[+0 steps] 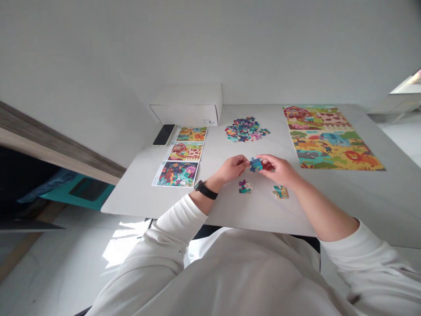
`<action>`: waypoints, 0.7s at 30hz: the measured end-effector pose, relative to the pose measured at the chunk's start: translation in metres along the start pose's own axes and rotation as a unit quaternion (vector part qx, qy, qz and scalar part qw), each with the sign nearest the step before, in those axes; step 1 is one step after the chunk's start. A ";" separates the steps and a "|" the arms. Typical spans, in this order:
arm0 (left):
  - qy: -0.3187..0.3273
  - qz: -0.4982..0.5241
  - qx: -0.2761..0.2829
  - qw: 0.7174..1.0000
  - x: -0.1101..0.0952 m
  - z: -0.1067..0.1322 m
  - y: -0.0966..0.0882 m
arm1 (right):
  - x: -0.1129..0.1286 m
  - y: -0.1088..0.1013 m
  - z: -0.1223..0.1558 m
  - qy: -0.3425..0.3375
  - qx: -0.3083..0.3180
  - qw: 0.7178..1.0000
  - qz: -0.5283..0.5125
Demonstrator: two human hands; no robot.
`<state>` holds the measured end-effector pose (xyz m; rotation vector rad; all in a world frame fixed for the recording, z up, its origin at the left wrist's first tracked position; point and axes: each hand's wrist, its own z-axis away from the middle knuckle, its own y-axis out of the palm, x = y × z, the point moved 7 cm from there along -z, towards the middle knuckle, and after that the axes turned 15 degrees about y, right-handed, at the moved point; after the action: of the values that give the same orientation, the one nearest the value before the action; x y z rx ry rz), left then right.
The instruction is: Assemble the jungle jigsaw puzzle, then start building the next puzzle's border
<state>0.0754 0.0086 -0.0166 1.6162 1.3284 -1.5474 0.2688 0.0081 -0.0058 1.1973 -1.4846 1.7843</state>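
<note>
A blue jigsaw puzzle piece (255,165) is held just above the table between my two hands. My left hand (234,168), with a black watch on its wrist, pinches the piece's left edge. The fingers of my right hand (276,169) close on its right side. Below the hands lie a purple and teal puzzle piece (245,187) with a white shape on it and, farther right, a teal and yellow one (280,192). Beyond them a heap of loose puzzle pieces (245,129) rests on the table.
Three picture cards (185,151) lie in a column at the left, beside a phone (163,134). A white box (186,105) stands against the wall. Two joined puzzle pictures (332,149) lie at the right of the white table (355,197).
</note>
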 end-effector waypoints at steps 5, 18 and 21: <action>-0.003 -0.004 0.007 1.000 0.000 -0.001 0.001 | -0.001 -0.001 0.000 -0.007 -0.006 1.000 0.021; 0.038 -0.072 -0.009 0.997 -0.010 -0.001 -0.005 | 0.001 -0.016 -0.001 0.007 -0.017 0.999 0.038; 0.029 -0.073 -0.014 0.997 -0.007 -0.001 -0.006 | -0.004 -0.025 -0.002 0.005 -0.030 0.999 0.040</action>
<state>0.0713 0.0094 -0.0086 1.5886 1.5237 -1.5689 0.2908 0.0166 0.0033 1.1135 -1.5885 1.7818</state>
